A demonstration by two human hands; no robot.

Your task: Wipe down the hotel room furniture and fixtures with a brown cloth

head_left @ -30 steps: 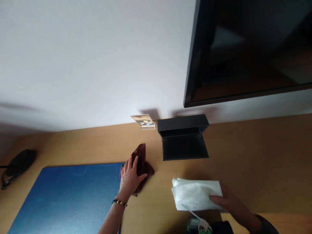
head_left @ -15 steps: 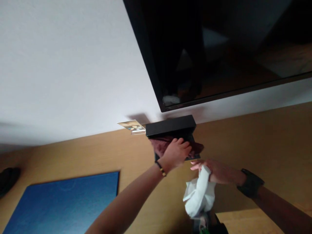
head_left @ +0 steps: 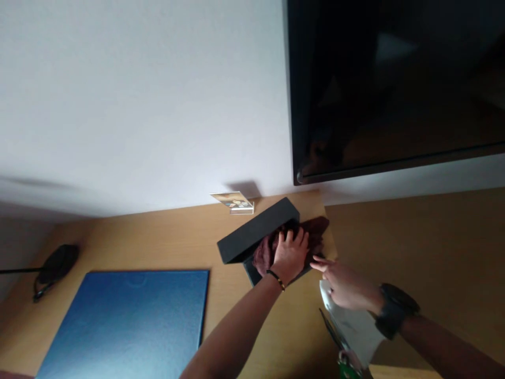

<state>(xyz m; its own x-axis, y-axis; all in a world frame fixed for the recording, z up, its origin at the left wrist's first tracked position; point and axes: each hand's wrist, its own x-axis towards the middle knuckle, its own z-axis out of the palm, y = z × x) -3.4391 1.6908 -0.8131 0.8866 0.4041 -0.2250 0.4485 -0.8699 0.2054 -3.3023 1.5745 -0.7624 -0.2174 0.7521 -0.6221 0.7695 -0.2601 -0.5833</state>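
Left hand (head_left: 291,259) seems to be packing cloth (head_left: 263,256) into the box (head_left: 258,231) (I can't tell its grip); right hand (head_left: 349,285) clamps white packet (head_left: 361,329); loose cloth likely needs tucking.

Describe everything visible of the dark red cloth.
The dark red cloth looks soft, bunched and wrinkled. It lies partly in the open black box, its right end sticking out. The left hand rests on its middle; the right hand points at its near right edge, contact unclear.
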